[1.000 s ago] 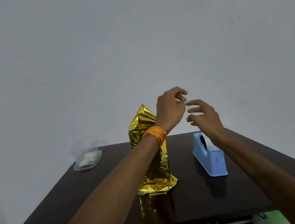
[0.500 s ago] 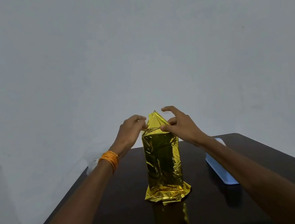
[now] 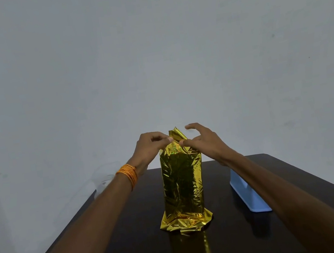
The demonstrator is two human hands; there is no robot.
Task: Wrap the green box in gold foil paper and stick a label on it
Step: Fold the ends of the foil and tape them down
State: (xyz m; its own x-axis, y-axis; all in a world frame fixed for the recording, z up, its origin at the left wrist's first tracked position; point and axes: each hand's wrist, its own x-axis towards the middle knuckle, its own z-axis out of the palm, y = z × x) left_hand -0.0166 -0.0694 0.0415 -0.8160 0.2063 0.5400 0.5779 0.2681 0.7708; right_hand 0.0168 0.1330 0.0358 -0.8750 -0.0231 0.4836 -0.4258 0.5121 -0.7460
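Gold foil (image 3: 183,181), centre frame: likely light, crinkly, slippery | left hand (image 3: 151,149) pinches its top | right hand (image 3: 205,143) pinches alongside | grip there.

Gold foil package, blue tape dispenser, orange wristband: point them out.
Gold foil package (image 3: 182,181), head view, front face mid-height.
Blue tape dispenser (image 3: 245,195), head view, near side wall.
Orange wristband (image 3: 128,174), head view, top of left wrist.
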